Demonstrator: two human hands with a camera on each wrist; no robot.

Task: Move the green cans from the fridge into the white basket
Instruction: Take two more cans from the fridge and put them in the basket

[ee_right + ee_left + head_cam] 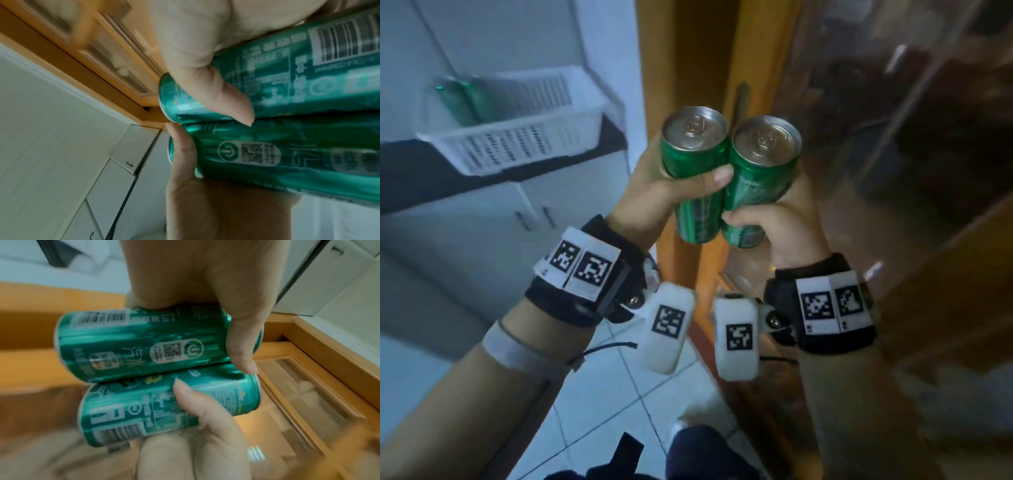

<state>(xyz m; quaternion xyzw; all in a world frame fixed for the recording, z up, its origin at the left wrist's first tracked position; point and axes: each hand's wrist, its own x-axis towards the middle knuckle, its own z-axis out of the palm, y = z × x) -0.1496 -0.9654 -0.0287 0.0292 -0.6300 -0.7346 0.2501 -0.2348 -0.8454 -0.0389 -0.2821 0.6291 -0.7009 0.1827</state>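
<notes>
Holding one green can [693, 171] per hand (cans touching).

two held cans [717, 171] side by side touching, basket [517, 123] on counter [421, 171] to their left

Your left grip [654, 192] hides its fingers behind the left green can [693, 164], and your right grip [787, 222] does the same behind the right green can [760, 171]. The white basket [517, 137], far left, is blurred; green shapes [462, 99] inside it can't be told. The wooden door [893, 154] at right is smeared too
</notes>
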